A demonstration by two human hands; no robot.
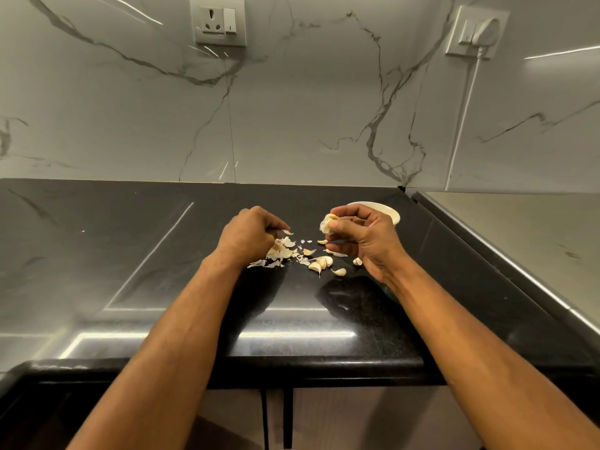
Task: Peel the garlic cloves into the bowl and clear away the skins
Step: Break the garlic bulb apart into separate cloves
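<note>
On the desk my left hand curls onto the skins; whether it grips any, I can't tell. My right hand pinches a garlic piece, loose cloves at its 8 o'clock, the bowl at 1 o'clock.

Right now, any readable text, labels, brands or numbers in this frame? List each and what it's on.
None readable.
wall socket: no lettering or brand shows, only a short mark on its switch.
plugged socket: no print visible.
white bowl: plain where it shows, mostly hidden behind the right hand.
black countertop, garlic skins: no text.
</note>
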